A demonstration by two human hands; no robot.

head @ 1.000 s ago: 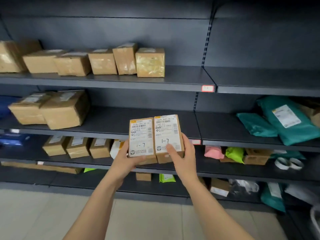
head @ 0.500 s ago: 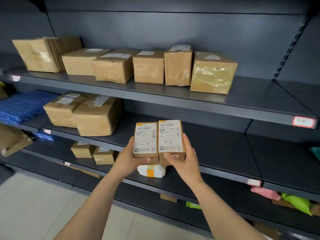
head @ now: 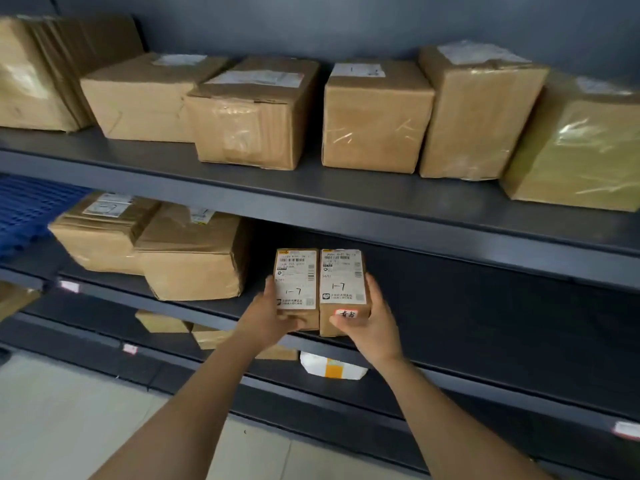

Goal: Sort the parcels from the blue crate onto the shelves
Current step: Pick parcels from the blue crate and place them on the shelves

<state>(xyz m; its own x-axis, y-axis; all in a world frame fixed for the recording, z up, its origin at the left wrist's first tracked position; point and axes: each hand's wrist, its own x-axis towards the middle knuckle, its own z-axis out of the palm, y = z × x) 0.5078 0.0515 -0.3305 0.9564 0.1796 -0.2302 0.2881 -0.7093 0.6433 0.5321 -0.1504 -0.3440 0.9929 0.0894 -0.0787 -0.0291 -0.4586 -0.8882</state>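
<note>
Two small brown parcels sit side by side between my hands, each with a white label marked "1-7". My left hand (head: pixel 268 315) grips the left small parcel (head: pixel 296 282). My right hand (head: pixel 372 322) grips the right small parcel (head: pixel 343 284), which has a small red-and-white sticker on its near face. Both parcels are at the front edge of the second dark shelf (head: pixel 485 327), just right of a large cardboard box (head: pixel 194 261). Whether they rest on the shelf or hover above it I cannot tell.
The top shelf (head: pixel 346 202) carries a row of several cardboard boxes. A second box (head: pixel 100 233) and a blue ribbed crate (head: pixel 24 216) lie left on the second shelf. A white-and-orange packet (head: pixel 332 368) and small boxes sit below. Pale floor at lower left.
I have come closer to the shelves and the view has shifted left. Both hands carried the two parcels forward and down to the second shelf's front edge.
</note>
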